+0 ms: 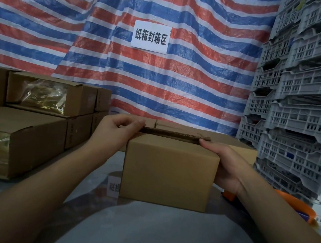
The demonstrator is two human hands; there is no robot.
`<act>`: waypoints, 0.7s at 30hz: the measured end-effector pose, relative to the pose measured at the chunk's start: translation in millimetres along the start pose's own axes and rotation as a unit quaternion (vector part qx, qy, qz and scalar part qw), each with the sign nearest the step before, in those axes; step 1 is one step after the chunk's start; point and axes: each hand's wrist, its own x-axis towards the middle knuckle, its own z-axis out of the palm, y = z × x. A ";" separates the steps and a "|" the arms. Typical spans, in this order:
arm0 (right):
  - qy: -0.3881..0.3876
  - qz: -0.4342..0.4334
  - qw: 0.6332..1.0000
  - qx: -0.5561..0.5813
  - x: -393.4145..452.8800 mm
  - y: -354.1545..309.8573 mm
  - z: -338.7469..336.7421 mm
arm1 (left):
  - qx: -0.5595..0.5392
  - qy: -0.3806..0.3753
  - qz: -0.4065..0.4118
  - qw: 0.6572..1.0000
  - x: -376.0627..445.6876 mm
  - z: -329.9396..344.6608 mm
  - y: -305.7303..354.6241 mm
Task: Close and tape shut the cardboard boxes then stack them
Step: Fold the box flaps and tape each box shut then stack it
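A brown cardboard box (168,174) stands on the grey table (140,231) in front of me, its top flaps nearly down with a dark gap between them. My left hand (116,133) curls over the top left edge, fingertips on the near flap. My right hand (223,165) wraps the box's right side, its thumb lying along the top edge. An orange tape dispenser (298,206) lies on the table to the right, partly hidden behind my right forearm.
Stacked cardboard boxes (31,124) fill the left side, some with open ends showing shiny gold wrapping. More boxes (240,147) sit behind the one I hold. Grey plastic crates (304,121) tower at the right. A striped tarp with a white sign (151,36) hangs behind.
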 end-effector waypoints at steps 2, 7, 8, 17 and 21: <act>0.000 0.001 1.000 0.001 -0.1 0.5 0.6 | 0.011 0.007 0.011 1.000 0.9 0.2 -1.8; 0.000 -0.016 1.000 -0.010 1.3 3.1 -1.4 | 0.027 0.006 0.003 1.000 3.5 -0.5 -2.9; 0.000 -0.015 1.000 -0.014 0.8 3.1 -1.2 | 0.027 0.005 -0.002 1.000 4.0 -1.0 -3.2; 0.050 0.002 0.999 -0.001 2.4 -6.4 8.3 | 0.029 -0.013 -0.052 0.998 5.5 -2.8 -0.9; 0.066 0.024 0.997 -0.018 3.9 -5.7 8.9 | 0.030 -0.018 -0.085 0.996 6.3 -2.8 0.2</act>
